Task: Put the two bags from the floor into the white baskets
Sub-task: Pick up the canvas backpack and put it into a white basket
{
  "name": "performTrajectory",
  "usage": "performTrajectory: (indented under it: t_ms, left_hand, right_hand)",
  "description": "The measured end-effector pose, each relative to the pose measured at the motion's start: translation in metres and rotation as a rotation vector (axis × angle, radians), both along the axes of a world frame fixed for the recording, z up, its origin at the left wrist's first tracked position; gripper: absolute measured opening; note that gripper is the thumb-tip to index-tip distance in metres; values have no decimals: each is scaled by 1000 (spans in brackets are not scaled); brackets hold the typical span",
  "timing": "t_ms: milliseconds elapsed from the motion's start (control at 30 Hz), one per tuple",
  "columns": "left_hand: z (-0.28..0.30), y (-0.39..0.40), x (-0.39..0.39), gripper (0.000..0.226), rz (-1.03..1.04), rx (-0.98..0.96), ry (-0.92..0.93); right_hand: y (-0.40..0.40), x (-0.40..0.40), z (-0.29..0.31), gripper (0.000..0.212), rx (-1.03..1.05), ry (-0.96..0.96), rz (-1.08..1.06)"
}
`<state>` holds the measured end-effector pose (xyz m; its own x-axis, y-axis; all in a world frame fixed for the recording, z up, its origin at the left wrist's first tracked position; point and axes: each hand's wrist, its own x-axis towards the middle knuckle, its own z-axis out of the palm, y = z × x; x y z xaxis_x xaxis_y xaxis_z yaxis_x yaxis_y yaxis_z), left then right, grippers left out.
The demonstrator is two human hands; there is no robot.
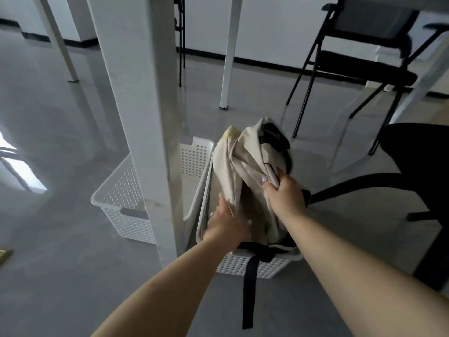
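The right hand [286,193] is closed in a fist around a fold of the beige bag [245,171], arm stretched forward and down. The left hand [227,224] lies spread flat against the bag's lower side. The bag stands in the near white basket [243,265], long axis leaning away from the person, black strap [249,288] trailing over the rim onto the floor [60,251]. A second white basket [116,190] sits just left, behind a table leg [145,117].
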<state>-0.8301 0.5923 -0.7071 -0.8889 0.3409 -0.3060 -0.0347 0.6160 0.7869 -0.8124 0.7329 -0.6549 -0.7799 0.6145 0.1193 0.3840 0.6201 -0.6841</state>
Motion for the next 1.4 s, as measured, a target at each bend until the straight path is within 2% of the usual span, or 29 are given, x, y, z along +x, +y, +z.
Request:
performTrajectory:
  t_ms: [100, 200, 333, 433, 567, 633, 667, 733, 867, 933, 1100, 1200, 1333, 1400]
  left_hand:
    - [16, 0, -1, 95, -49, 60, 296]
    - [25, 0, -14, 92, -185, -44, 408]
    - [14, -6, -44, 55, -75, 28, 341]
    - [-1, -11, -54, 30, -11, -132, 259]
    - [-9, -2, -34, 37, -144, -249, -40]
    - [-16, 5, -26, 43, -244, -330, -20]
    - [-19, 8, -24, 50, -151, -257, -27]
    - [-13, 8, -24, 72, -5, -201, 60]
    - [3, 19, -59, 90, -46, -214, 421]
    - [11, 24, -81, 92, -85, -241, 540]
    - [14, 36, -116, 77, -166, -275, 597]
    - [-3, 48, -129, 63, -292, -353, 555]
    - [-45, 58, -129, 50, -378, -519, 271]
    - [-69, 55, -114, 43, -438, -571, 128]
  right_hand:
    - [0, 9, -1, 32, -36, 104, -104]
    - [7, 15, 13, 37, -65, 263, -255]
    - [37, 23, 47, 42, -104, 523, -385]
    - [54, 32, 62, 41, -166, 616, -419]
    - [61, 38, 55, 37, -193, 495, -365]
    - [61, 41, 46, 38, -174, 419, -341]
    - [62, 43, 41, 39, -172, 399, -335]
    - [63, 44, 35, 39, -174, 373, -336]
    - [70, 40, 30, 37, -168, 366, -338]
    - [72, 44, 28, 37, -139, 365, -341]
    - [73, 60, 22, 37, -92, 333, -336]
    - [76, 61, 21, 36, -82, 349, -332]
    - [76, 63, 11, 43, -119, 374, -308]
    - [74, 65, 4, 37, -151, 357, -284]
